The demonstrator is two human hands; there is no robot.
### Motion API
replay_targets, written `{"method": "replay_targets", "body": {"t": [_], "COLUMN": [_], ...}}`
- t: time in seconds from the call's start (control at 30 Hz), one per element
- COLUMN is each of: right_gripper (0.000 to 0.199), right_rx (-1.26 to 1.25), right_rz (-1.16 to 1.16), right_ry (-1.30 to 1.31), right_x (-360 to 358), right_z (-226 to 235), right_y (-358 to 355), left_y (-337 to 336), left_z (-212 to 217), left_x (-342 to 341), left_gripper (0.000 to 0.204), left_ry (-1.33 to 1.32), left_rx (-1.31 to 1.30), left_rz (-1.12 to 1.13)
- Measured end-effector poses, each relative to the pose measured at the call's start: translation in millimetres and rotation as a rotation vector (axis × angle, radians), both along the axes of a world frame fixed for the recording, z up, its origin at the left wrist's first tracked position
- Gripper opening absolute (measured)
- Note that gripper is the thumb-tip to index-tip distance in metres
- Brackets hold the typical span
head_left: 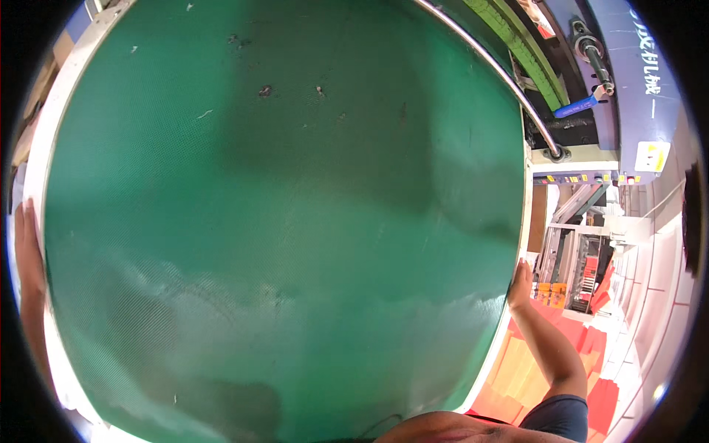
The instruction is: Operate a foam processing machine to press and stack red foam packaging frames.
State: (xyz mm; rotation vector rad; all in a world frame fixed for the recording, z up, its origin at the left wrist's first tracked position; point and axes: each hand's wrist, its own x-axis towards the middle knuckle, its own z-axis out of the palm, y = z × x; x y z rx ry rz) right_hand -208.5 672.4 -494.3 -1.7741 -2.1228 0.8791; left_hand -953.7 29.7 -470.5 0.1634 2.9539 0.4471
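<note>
Filling nearly the whole view is a large green mesh screen in a pale frame (281,221), held up close in front of the person. The green surface is a fine woven mesh with a regular small grid texture; it looks taut and flat. Some dark specks and small pale marks sit on its upper part, and lighter, cloudy patches show through its lower half. The pale frame (55,111) runs as a narrow whitish band along the left edge and also down the right edge; the lens bends both edges into curves, so the true outline is hard to judge.

The 2 hands are far apart, 1 at each side of the screen. The left hand (28,251) lies along the left frame edge, fingers pointing up, pressed against it. The right hand (521,284) touches the right frame edge, with the bare forearm coming up from the lower right and a dark blue sleeve (565,413) at the upper arm. I cannot tell how the fingers close behind the frame.

The screen faces the camera, and its long axis cannot be told, since top and bottom are cut off.

Behind the screen, on the right, a bent silver metal tube (502,70) curves down to a grey-blue machine (628,88). Below it lie stacks of red and orange flat sheets (532,362).
</note>
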Motion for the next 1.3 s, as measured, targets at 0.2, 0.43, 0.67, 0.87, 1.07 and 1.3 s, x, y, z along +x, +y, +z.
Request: {"method": "replay_targets", "body": {"t": [0.2,0.43,0.67,0.87,1.07,1.3], "right_gripper": [0.055,0.05,0.046,0.083,0.074,0.048], "right_rx": [-0.008,0.056,0.128,0.378,-0.706,-0.524], "right_rz": [-0.041,-0.095,-0.022,0.129,-0.065,-0.778], "right_ry": [0.117,0.126,-0.018,-0.335,0.68,0.516], "right_x": [7.0,-3.6,-11.7,-26.1,81.9,367.1], "right_z": [-5.2,-5.8,-10.2,-14.1,-18.9,-284.1], "right_y": [-0.7,-5.4,-2.2,21.8,-94.9,-418.8], "left_y": [-51.6,-52.8,-30.8,-18.7,-203.6,-174.1], "left_z": [-50.3,-51.0,-40.1,-79.8,-66.8,-41.2], "left_x": [-25.1,-23.6,-60.6,-10.8,-4.9,100.4], "left_gripper": [0.079,0.079,0.071,0.084,0.049,0.099], "left_ry": [0.211,0.288,0.222,0.283,0.79,0.282], "left_rx": [0.081,0.062,-0.051,-0.318,-0.304,-0.308], "left_rz": [0.038,-0.066,-0.197,-0.275,-1.21,-0.331]}}
